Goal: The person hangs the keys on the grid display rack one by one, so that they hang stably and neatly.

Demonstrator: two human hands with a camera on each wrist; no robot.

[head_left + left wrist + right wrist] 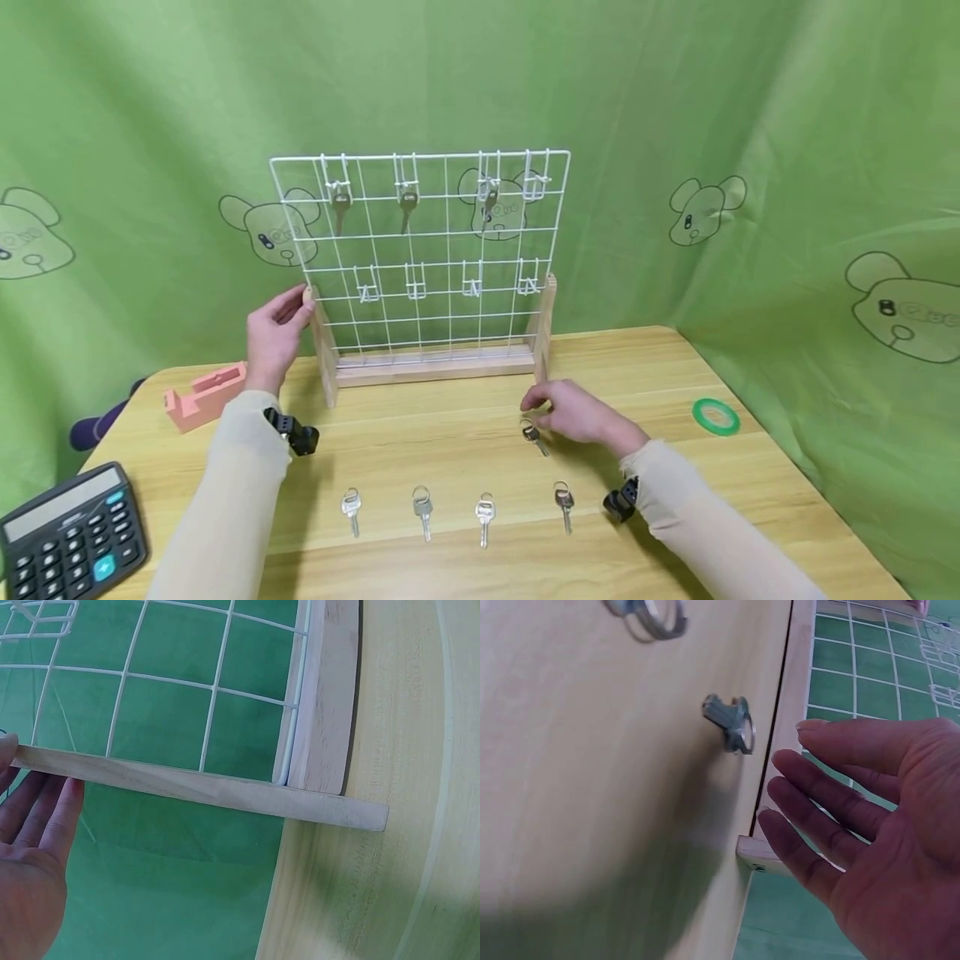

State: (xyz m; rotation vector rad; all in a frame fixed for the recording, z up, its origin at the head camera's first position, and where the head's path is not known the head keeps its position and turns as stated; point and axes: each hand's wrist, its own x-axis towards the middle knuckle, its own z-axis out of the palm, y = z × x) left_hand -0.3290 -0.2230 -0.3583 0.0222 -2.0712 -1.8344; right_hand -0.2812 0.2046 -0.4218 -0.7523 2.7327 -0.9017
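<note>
A white wire grid rack (447, 235) with a wooden stand (435, 367) stands at the back of the table. Three keys (408, 198) hang from hooks in its upper row. My left hand (274, 335) pinches the top of the rack's left wooden post (202, 787), thumb on one side and fingers on the other. My right hand (573, 412) is beside a single key with a ring (532, 435), fingers relaxed and holding nothing in the right wrist view. Closer to me, several more ringed keys (485, 518) lie in a row.
A pink tape dispenser (206, 396) sits left of the rack, with a black calculator (75, 533) at the front left. A green tape roll (716, 417) lies on the right of the wooden table (622, 358). Green cloth (637, 100) hangs behind and beside the table.
</note>
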